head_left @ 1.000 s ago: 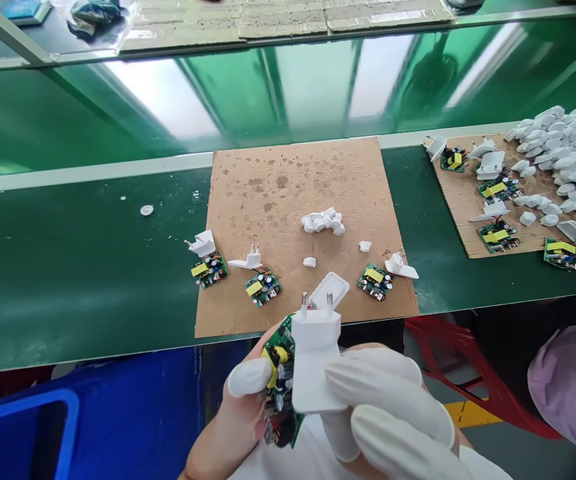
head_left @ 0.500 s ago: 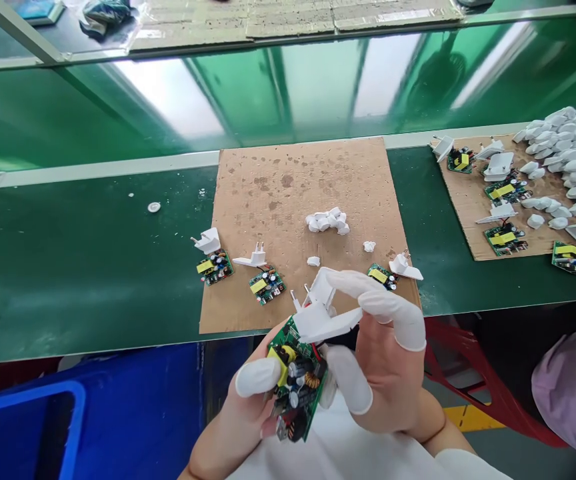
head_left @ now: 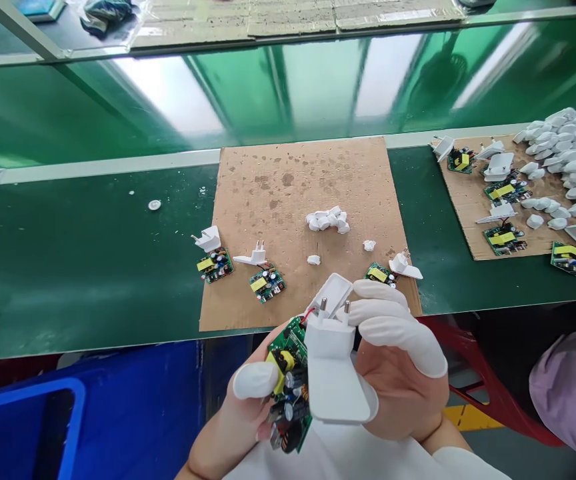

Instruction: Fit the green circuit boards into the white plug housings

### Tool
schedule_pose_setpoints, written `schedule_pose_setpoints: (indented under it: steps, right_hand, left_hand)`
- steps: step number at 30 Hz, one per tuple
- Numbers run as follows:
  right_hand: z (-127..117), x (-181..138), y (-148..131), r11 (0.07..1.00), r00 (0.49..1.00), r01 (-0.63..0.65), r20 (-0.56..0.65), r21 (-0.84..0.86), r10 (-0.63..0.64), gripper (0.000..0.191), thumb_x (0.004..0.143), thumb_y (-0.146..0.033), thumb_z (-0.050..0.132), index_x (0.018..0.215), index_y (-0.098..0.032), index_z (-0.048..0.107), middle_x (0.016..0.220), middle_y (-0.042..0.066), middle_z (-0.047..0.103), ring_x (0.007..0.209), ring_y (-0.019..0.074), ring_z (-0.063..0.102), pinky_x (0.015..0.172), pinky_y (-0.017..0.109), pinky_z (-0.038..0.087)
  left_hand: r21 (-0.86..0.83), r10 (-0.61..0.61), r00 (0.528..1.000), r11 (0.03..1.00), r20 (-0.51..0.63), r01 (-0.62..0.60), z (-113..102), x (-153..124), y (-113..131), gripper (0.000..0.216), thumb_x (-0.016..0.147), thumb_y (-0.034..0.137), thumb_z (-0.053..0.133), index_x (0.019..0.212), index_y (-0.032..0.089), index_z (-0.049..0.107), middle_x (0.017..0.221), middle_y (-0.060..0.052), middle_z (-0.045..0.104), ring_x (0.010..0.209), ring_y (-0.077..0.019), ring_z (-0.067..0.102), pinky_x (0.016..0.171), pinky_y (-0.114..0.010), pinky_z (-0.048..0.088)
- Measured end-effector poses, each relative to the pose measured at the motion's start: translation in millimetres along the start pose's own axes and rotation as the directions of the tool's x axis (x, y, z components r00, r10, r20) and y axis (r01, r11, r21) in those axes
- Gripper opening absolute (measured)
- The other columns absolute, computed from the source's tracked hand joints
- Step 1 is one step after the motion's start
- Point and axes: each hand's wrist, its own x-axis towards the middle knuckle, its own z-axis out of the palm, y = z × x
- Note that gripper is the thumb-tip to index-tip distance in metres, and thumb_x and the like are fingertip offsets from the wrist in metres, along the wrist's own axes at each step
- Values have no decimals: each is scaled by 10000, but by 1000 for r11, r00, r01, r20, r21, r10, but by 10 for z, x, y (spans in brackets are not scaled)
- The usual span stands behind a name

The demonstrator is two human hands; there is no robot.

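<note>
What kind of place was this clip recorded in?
Most likely an electronics assembly line for plug chargers. A long green conveyor belt carries cardboard sheets with circuit boards and white plug covers, and a heap of white housings lies farther right.

electronics assembly line, green conveyor belt (head_left: 93,267), cardboard work mats (head_left: 308,193), charger circuit boards (head_left: 267,285) beside plug covers (head_left: 251,257), heap of white housings (head_left: 571,157) at belt's right edge
</note>
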Motion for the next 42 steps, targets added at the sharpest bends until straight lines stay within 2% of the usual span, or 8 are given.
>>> schedule_pose_setpoints:
  steps: [8, 11, 15, 21, 26, 32, 37, 42]
  right_hand:
    - [-29, -6, 35, 996, 997, 72, -7, 44, -72, 163, 910, -141, 716, 1059, -135, 650, 980, 78, 715, 926, 212, 678, 891, 411, 598]
    - [-41, -7, 58, 997, 996, 76, 48, 11, -76, 104, 951, -201, 685, 1039, -161, 646, 967, 82, 711, 902, 223, 677, 852, 426, 611]
    - [-66, -15, 55, 999, 998, 36, 56, -2, -36, 88, 965, -238, 657, 1035, -192, 628, 982, 78, 727, 902, 226, 676, 857, 426, 598]
    - [-147, -13, 14, 999, 987, 3, 159, -36, 2, 231, 875, -155, 690, 1078, -213, 597, 1049, 88, 748, 940, 255, 689, 873, 469, 609]
    - [-157, -11, 3, 999, 987, -8, 161, -37, 14, 308, 794, -80, 692, 1057, -204, 590, 1075, 81, 747, 980, 241, 691, 930, 442, 590]
    - [-149, -23, -7, 998, 984, -13, 178, -64, 25, 290, 808, -86, 684, 1050, -213, 586, 1080, 70, 761, 989, 243, 687, 926, 448, 584]
    - [-135, -31, 2, 997, 986, 22, 169, -80, -8, 245, 850, -140, 701, 1060, -213, 597, 1084, 83, 756, 996, 249, 688, 913, 453, 605]
    - [-32, -37, -8, 992, 997, 55, 62, -112, -48, 151, 900, -207, 698, 1027, -223, 618, 1036, 79, 748, 960, 261, 694, 861, 448, 620]
  left_hand:
    - [146, 29, 998, 989, -48, -22, 143, 75, 12, 300, 1001, 146, 689, 1285, 214, 757, 1184, 11, 779, 942, -117, 784, 757, -23, 545]
    - [304, 99, 961, 953, -260, -16, 91, -46, -18, 359, 887, 275, 836, 1242, 245, 790, 1135, -30, 797, 768, -183, 801, 748, -146, 632]
    - [404, 152, 834, 910, -530, 91, -63, -286, -25, 642, 738, 479, 921, 1307, 217, 777, 1248, -163, 761, 753, -284, 795, 662, -282, 673]
    - [249, -88, 920, 949, -382, 194, -140, -350, 51, 528, 816, 390, 853, 1327, 293, 763, 1128, -143, 794, 616, -214, 767, 498, -185, 591]
    - [279, 67, 864, 957, -498, 87, -239, -424, -45, 702, 741, 495, 868, 1373, 218, 735, 1207, -182, 764, 559, -207, 730, 463, -226, 593]
    - [248, 28, 922, 966, -385, 75, -210, -346, -45, 600, 781, 414, 848, 1350, 250, 749, 1137, -153, 787, 567, -209, 735, 435, -198, 568]
    - [265, 32, 895, 959, -445, 98, -145, -316, -38, 602, 765, 450, 870, 1327, 259, 768, 1175, -154, 782, 574, -213, 746, 429, -181, 560]
    - [302, 131, 924, 953, -361, -17, -41, -203, -16, 451, 814, 355, 856, 1245, 232, 807, 1014, -74, 816, 651, -187, 770, 629, -166, 635]
